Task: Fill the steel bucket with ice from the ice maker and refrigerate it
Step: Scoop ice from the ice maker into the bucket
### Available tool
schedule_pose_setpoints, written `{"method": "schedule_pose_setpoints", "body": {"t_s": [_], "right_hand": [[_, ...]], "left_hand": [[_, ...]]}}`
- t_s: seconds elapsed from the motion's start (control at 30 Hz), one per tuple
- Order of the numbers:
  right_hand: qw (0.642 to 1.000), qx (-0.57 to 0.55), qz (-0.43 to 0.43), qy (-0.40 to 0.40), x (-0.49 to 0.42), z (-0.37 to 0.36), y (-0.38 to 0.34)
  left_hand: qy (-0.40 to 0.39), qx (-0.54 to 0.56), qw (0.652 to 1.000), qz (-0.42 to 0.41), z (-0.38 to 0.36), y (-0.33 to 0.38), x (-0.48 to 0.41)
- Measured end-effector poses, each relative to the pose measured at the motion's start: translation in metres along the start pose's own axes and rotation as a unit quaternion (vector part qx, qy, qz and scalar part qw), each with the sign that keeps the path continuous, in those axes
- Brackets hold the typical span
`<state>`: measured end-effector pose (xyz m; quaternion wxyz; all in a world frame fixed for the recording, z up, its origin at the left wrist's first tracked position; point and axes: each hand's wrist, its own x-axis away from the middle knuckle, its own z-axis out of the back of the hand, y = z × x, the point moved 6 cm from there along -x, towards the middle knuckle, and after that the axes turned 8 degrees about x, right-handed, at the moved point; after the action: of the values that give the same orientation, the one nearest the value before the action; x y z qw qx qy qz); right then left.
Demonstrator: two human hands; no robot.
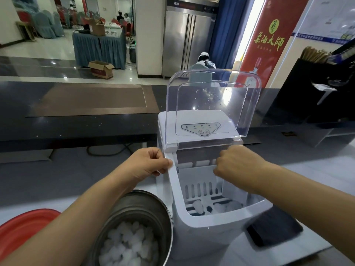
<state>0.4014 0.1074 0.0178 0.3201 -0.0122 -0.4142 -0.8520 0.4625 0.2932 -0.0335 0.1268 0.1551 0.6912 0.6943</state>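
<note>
The white ice maker (211, 231) stands on the counter with its clear lid (213, 100) swung up. Inside it, a white slotted ice basket (201, 189) holds a few pieces of ice (198, 207). My left hand (149, 164) pinches the left rim of the ice maker's opening between thumb and fingers. My right hand (238, 166) is curled over the basket's upper right edge; its fingertips are hidden. The steel bucket (146, 206) sits at the ice maker's lower left, under my left forearm, with a heap of ice (128, 244) in it.
A red lid or tray (23, 225) lies left of the bucket. A dark flat object (274, 231) lies right of the ice maker. A tall steel refrigerator (188, 35) stands behind the dark counter. Far-off people, tables and boxes fill the hall at the back left.
</note>
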Motion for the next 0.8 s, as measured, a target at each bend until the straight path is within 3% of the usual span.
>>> {"method": "schedule_pose_setpoints", "body": {"t_s": [0.13, 0.3, 0.43, 0.8], "right_hand": [[0.999, -0.002, 0.008, -0.042, 0.000, -0.011, -0.010], [0.991, -0.074, -0.073, -0.083, 0.006, -0.026, -0.005], [0.977, -0.163, -0.121, -0.069, 0.006, -0.028, -0.011], [0.888, -0.409, -0.160, -0.140, -0.010, -0.036, -0.034]], "left_hand": [[-0.005, 0.002, 1.000, -0.006, 0.000, 0.000, 0.000], [-0.017, 0.014, 1.000, -0.008, -0.002, -0.002, -0.002], [-0.027, 0.019, 0.999, -0.009, -0.001, -0.003, -0.002], [-0.041, 0.015, 0.999, -0.013, 0.000, -0.001, -0.003]]}}
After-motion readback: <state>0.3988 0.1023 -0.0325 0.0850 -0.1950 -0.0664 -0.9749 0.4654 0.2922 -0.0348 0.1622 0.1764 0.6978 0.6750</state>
